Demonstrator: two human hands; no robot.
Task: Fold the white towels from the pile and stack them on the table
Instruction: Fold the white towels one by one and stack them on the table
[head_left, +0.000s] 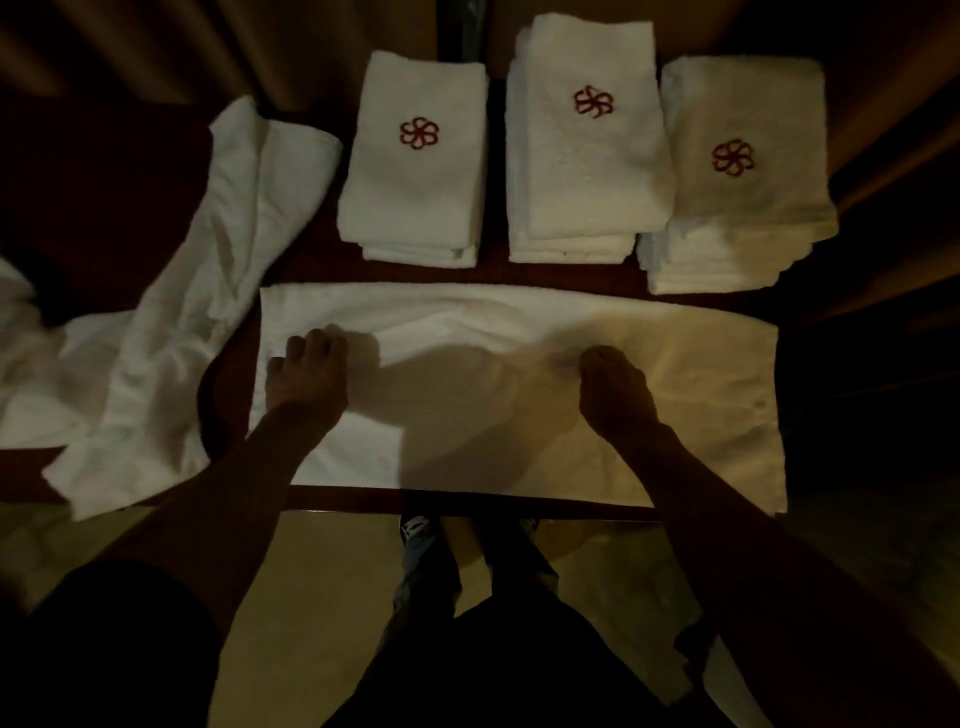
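A long white towel (519, 332) lies spread flat across the near part of the dark wooden table (493, 506). My left hand (306, 376) rests on its left part, fingers curled down onto the cloth. My right hand (618, 389) presses on its middle right, fingers bunched against the cloth. Whether either hand pinches the fabric is unclear. Behind the towel stand three stacks of folded white towels with red flower emblems: a left stack (415, 166), a middle stack (587, 145) and a right stack (737, 176).
A loose pile of unfolded white towels (171, 322) trails off the table's left side. The table's near edge runs just below the spread towel. My legs and a shoe (415, 530) show under it on a pale floor. The room is dim.
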